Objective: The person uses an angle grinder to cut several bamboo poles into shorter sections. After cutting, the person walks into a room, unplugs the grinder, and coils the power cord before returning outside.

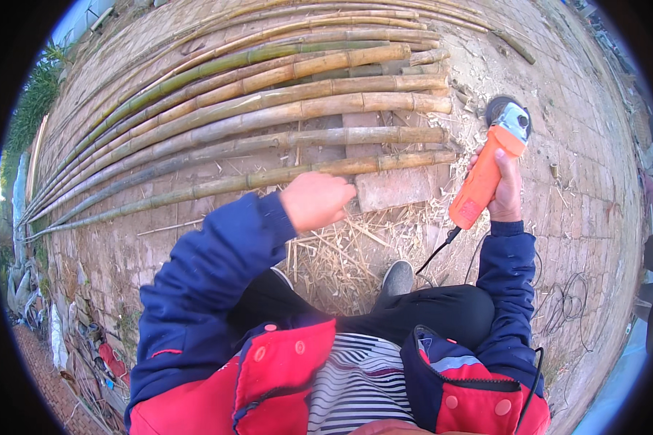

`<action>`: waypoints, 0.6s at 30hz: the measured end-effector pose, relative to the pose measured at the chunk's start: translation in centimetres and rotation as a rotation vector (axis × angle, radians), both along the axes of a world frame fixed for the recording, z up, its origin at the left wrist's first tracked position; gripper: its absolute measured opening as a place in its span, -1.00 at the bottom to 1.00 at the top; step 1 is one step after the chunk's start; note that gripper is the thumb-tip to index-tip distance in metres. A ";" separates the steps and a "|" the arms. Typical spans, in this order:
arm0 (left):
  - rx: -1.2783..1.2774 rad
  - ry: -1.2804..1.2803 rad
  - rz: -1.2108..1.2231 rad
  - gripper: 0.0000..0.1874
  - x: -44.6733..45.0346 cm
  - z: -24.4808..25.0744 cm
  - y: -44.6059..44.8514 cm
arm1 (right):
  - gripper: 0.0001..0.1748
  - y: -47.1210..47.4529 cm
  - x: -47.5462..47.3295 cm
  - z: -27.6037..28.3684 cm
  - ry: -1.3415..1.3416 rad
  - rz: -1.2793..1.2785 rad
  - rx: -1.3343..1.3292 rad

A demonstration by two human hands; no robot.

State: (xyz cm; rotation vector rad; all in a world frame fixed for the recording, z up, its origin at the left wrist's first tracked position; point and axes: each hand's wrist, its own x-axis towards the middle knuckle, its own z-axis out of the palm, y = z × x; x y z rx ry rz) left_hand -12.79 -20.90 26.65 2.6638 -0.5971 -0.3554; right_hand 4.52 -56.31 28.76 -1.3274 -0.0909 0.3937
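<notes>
My right hand (507, 190) is wrapped around the orange body of an angle grinder (484, 176). The grinder's metal head and dark disc point away from me, and its black cord hangs from the rear end. Whether the disc spins cannot be told. My left hand (316, 201), its fingers curled in with nothing visible in them, is just on my side of the nearest bamboo pole (402, 161). Right of its knuckles lies a brick (394, 189), close to that pole's cut end. The palm is hidden.
Beyond the nearest pole, several long bamboo poles (305, 109) lie side by side, one of them greenish (207, 68). Bamboo shavings (343, 250) litter the ground around my shoes (398, 277). A loose black cable (568, 304) is coiled on the brick paving at the right.
</notes>
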 end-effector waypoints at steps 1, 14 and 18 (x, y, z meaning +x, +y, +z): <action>0.005 -0.007 0.027 -0.71 -1.0 0.8 0.7 | -0.49 0.2 -0.2 -0.1 -0.012 0.020 -0.006; -0.149 -0.234 0.142 -0.89 -3.4 -0.8 1.2 | -0.45 2.1 -1.5 -5.0 0.262 0.172 -0.043; -0.059 -0.165 0.106 -0.85 -3.1 -1.2 1.4 | -0.38 2.9 -1.0 -5.8 0.132 0.188 -0.057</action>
